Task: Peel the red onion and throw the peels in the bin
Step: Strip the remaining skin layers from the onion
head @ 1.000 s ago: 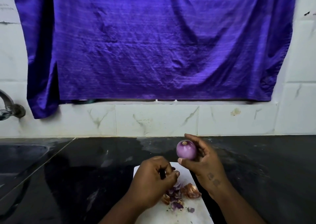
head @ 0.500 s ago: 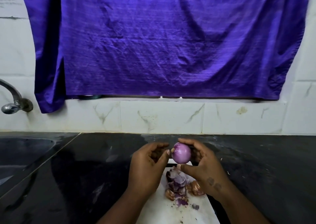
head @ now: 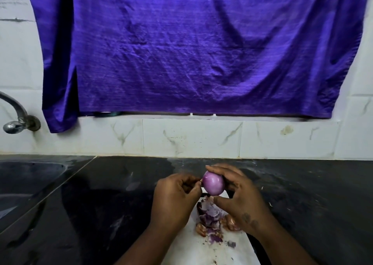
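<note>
The red onion (head: 213, 184) is held above the peels (head: 211, 218) heaped on a white board (head: 201, 248) on the worktop (head: 101, 194), its long axis running left to right. The right hand (head: 240, 202) has its grip curled round the onion, fingers over and thumb under. The left hand (head: 175, 198) pinches the left tip, so a pull would likely run leftward.

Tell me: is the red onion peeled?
Nearly peeled: the red onion shows smooth purple flesh; the left hand pinches a scrap at its end.
</note>
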A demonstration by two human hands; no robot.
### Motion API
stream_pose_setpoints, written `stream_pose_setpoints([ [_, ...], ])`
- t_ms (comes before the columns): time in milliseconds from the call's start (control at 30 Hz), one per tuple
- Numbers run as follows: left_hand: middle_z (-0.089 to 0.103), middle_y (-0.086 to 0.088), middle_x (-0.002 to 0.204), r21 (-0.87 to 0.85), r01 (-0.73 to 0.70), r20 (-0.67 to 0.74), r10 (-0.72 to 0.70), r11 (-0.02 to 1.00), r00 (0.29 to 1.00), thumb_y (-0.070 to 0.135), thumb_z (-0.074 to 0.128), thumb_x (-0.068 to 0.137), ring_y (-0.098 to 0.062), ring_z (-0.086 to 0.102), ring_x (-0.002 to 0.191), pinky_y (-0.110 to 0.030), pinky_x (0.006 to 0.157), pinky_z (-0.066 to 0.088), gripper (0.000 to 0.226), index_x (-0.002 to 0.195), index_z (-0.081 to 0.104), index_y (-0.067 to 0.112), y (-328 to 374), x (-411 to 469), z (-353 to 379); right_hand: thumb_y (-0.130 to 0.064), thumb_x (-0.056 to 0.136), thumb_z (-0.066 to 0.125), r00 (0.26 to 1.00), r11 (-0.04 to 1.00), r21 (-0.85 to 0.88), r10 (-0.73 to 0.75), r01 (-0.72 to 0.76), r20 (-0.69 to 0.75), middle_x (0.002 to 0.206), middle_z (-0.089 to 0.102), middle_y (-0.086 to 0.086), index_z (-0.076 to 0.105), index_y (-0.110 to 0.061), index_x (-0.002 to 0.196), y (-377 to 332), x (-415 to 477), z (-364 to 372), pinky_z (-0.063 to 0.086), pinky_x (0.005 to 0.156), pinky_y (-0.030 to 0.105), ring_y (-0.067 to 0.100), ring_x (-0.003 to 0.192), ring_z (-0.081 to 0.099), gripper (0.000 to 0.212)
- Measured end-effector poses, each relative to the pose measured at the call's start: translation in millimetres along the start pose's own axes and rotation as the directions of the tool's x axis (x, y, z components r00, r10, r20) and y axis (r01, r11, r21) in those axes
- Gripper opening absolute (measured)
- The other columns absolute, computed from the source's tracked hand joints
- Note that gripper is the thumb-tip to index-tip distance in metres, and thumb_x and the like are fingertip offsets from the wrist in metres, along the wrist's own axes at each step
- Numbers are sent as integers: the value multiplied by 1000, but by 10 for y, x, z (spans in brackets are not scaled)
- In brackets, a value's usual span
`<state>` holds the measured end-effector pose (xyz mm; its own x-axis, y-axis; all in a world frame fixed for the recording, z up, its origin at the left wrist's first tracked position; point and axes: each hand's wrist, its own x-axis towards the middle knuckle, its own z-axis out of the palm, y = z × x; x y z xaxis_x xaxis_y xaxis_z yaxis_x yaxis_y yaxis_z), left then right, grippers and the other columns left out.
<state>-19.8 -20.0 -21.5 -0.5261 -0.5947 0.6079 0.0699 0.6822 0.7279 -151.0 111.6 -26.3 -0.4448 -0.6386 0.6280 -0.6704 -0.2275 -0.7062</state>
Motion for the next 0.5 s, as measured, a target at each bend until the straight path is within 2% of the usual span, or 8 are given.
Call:
stream_pose_setpoints([
  [200, 75, 16, 72, 129, -23, -28, 27, 991, 999, 17, 75, 82, 0, 69, 64, -32, 61, 59, 12, 84, 82, 27, 8, 4, 2, 20, 70, 80, 999, 999, -14, -35, 35, 23, 135, 58, -24, 70, -47, 127, -8, -19, 23, 57, 95, 28, 11, 130, 59, 88],
  [300, 71, 14, 75, 158, -29, -30, 34, 987, 999, 13, 72, 84, -4, 67, 68, -32, 62, 58, 14, 81, 77, 26, -13, 27, 0, 20, 71, 79, 999, 999, 19, -27, 26, 24, 135, 57, -24, 70, -48, 127, -7, -16, 25, 57, 95, 26, 10, 129, 59, 88],
  [400, 73, 13, 81, 46, -2, 6, 2, 999, 1000, 8, 70, 90, -4, 69, 76, -26, 66, 58, 21, 84, 76, 27, -26, 30, 3, 22, 72, 78, 1000, 995, 100, 14, -14, 0, 130, 59, -27, 72, -45, 127, -6, -1, -9, 57, 92, 23, 7, 127, 61, 86],
  [500, 77, 11, 85, -53, 29, 66, -25, 998, 998, 17, 75, 93, -3, 72, 79, -24, 69, 61, 11, 95, 79, 26, -14, 7, 9, 21, 73, 77, 1000, 992, 120, 27, -25, -15, 127, 60, -28, 72, -40, 127, -9, 6, -29, 58, 92, 24, 7, 124, 63, 82],
])
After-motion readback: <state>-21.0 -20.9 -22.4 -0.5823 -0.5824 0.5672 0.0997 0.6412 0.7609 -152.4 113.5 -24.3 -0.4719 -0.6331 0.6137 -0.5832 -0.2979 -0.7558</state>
